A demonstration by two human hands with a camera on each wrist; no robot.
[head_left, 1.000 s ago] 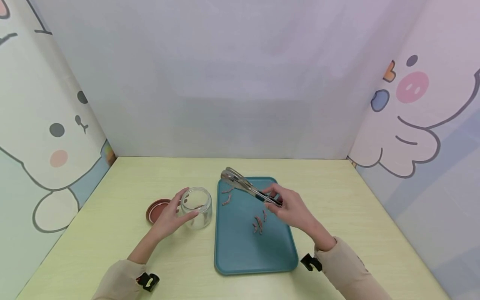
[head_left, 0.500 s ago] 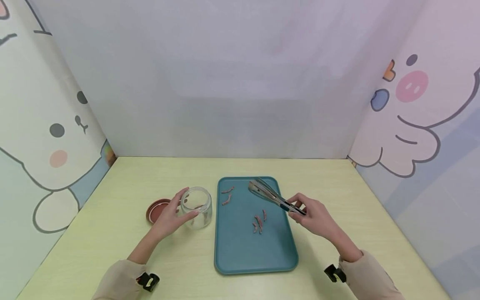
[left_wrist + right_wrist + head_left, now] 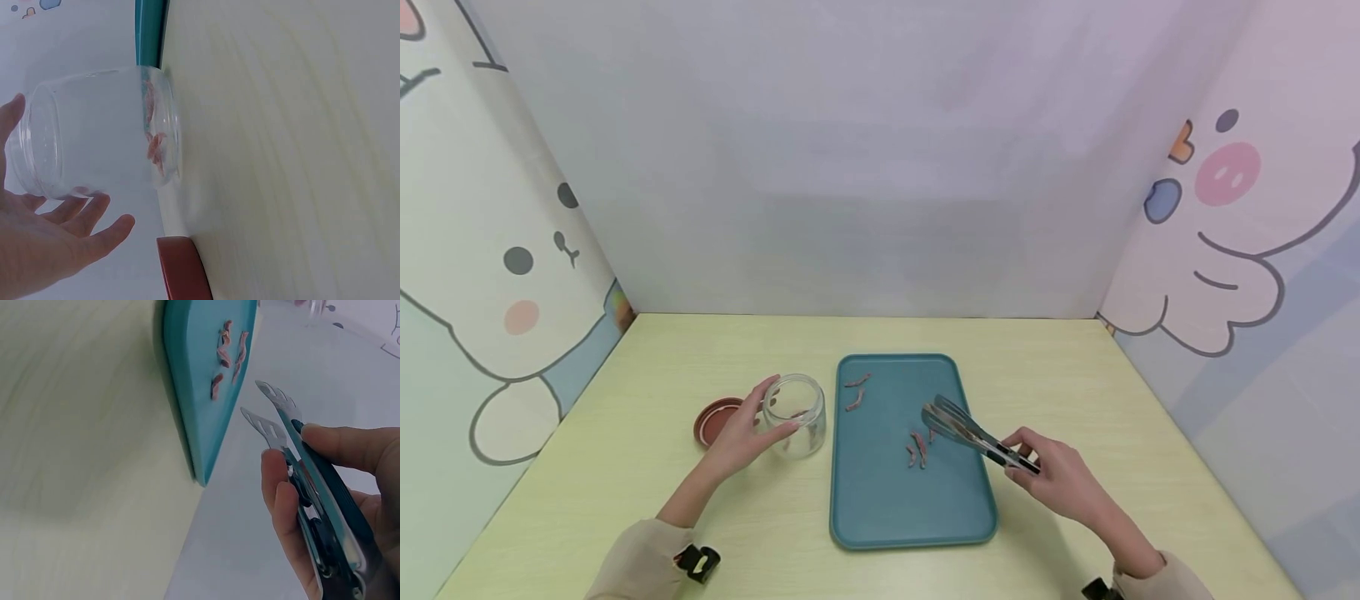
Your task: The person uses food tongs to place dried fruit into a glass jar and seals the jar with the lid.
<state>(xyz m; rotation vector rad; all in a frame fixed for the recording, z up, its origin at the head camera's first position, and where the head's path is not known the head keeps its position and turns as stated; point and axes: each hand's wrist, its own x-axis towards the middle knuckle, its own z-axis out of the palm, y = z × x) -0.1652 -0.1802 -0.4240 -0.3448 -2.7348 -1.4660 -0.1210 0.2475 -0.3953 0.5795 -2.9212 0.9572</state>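
My left hand (image 3: 741, 437) holds the upper part of a clear glass jar (image 3: 808, 433), its thumb on the near side and fingers round the left. Inside the jar's bottom lie a few reddish-brown twisted strips (image 3: 155, 147). Metal food tongs (image 3: 973, 433) with dark grips are pinched in my right hand (image 3: 1063, 479). Their slotted tips stand slightly apart with nothing between them, above the right part of a teal tray (image 3: 895, 512). Similar strips (image 3: 920, 448) lie on the tray near the middle, one partly behind the tongs. More strips (image 3: 855, 400) lie at its far left.
A reddish-brown round lid (image 3: 709, 423) lies on the pale wooden table (image 3: 760, 525), left of the jar and partly hidden by my left hand. A plain light wall (image 3: 865, 167) closes off the back, with cartoon-printed panels at both sides.
My right hand has moved right and toward me with the tongs, from above the tray's far left to its right side. The left hand and jar have stayed put.
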